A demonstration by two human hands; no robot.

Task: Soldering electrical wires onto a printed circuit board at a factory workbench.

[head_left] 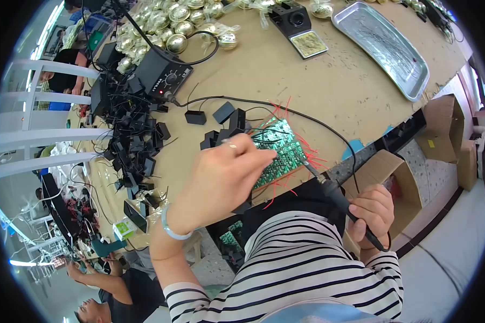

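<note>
A green circuit board panel (285, 148) lies at the table's near edge, with thin red wires sticking out around its sides. Over its left part is my left hand (223, 172), thumb and fingers pinched together at the board; whatever is between the fingertips is too small to make out. My right hand (373, 212) is wrapped round the handle of a soldering iron (337, 195), whose tip points at the board's right edge. Just beyond my left hand stand a few black box-shaped parts (236, 119) with black wires, some reaching over the board.
A black soldering station (164, 72) with a dial stands at the left back, its cord arching right. Black boxes (129, 129) pile up beside it. Behind are gold round parts (178, 27), an iron stand (296, 24) and a metal tray (385, 48). Cardboard boxes (393, 183) stand at right.
</note>
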